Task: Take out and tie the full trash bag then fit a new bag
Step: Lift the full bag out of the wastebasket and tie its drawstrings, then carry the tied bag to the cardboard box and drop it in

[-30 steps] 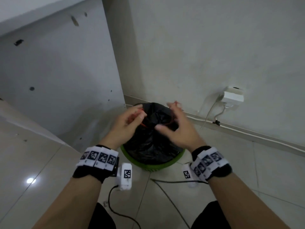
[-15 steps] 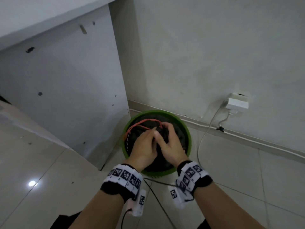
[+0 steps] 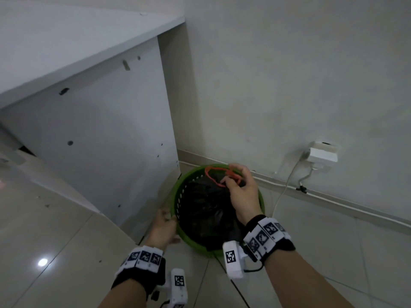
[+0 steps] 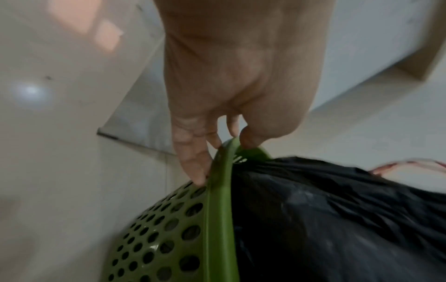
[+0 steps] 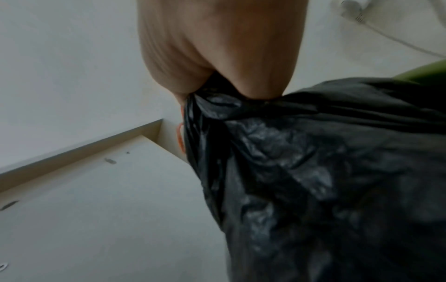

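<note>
A green perforated bin [image 3: 178, 203] stands on the floor in the corner, holding a full black trash bag [image 3: 204, 205]. My right hand [image 3: 239, 185] grips the gathered neck of the bag [image 5: 212, 99] above the bin, and the red drawstring [image 3: 213, 173] loops out by its fingers. The bag [image 5: 325, 171] hangs stretched below that fist. My left hand [image 3: 165, 221] pinches the bin's left rim [image 4: 222, 171], thumb inside and fingers on the outer wall. In the left wrist view the bag [image 4: 337, 209] bulges inside the rim.
A white cabinet side panel [image 3: 106, 141] stands close on the bin's left. The wall [image 3: 289, 74] is right behind it, with a white power adapter [image 3: 322, 153] and a cable [image 3: 287, 187] trailing to the floor. Glossy tiled floor [image 3: 55, 241] spreads in front.
Both hands were together on the bag's top. Now the left hand has dropped to the bin's rim, and the right hand has gathered the bag's neck and drawstring and moved toward the far side.
</note>
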Motion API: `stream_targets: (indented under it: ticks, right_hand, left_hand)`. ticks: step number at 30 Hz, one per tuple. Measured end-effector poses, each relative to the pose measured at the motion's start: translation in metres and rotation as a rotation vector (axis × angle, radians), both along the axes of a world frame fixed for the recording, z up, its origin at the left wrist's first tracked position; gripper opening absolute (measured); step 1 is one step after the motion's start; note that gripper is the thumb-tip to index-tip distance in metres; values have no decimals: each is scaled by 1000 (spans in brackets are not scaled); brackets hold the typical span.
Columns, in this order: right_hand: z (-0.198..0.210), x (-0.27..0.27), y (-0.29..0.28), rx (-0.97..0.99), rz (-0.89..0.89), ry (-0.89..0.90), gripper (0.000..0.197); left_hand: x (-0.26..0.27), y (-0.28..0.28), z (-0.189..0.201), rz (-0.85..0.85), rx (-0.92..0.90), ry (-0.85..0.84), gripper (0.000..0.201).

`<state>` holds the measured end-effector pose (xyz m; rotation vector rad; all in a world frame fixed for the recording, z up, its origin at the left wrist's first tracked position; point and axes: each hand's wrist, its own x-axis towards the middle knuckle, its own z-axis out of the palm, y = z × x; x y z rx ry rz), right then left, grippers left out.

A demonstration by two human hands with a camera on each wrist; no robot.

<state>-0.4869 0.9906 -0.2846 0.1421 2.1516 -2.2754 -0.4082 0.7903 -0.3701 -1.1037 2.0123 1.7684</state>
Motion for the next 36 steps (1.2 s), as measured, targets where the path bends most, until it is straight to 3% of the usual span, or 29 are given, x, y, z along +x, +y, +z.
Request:
stream_targets:
  ticks: [3,4,6,10,12,15,24,30,33,36]
  right_hand:
    - [6,4,1,11,79,15,16]
    - [10,5,3,9,108,22,11]
    - [18,4,3,5,173,35,23]
    - [37,0,0,108,172,52,68]
    - [54,-4,-2,161,121,42,75]
    - [92,-15,-7,118,-6,116,58]
    - [231,-27,22,40,-60,287,49]
    - [269,-17,47,-90,-3,248,34]
    - [282,-11,48,-49,13,231,34]
    - [309,-3,51,20,-9,148,40]
  left_hand:
    - [13,0,-5,222,354,-2,23]
    - [18,1,-6,217,421,7,20]
    - [26,5,-8,176,483,35,17]
    - [24,15,-17,134,419,46,14]
    - [19,20,-17,148,394,17,16]
    - [13,26,-14,163,375,-22,20]
    - [-8,30,-13,195,381,-51,20]
    - [-9,30,-3,156,423,-67,25]
    - [3,30,21,74,334,-168,29]
    - [25,26,75,36,282,-253,23]
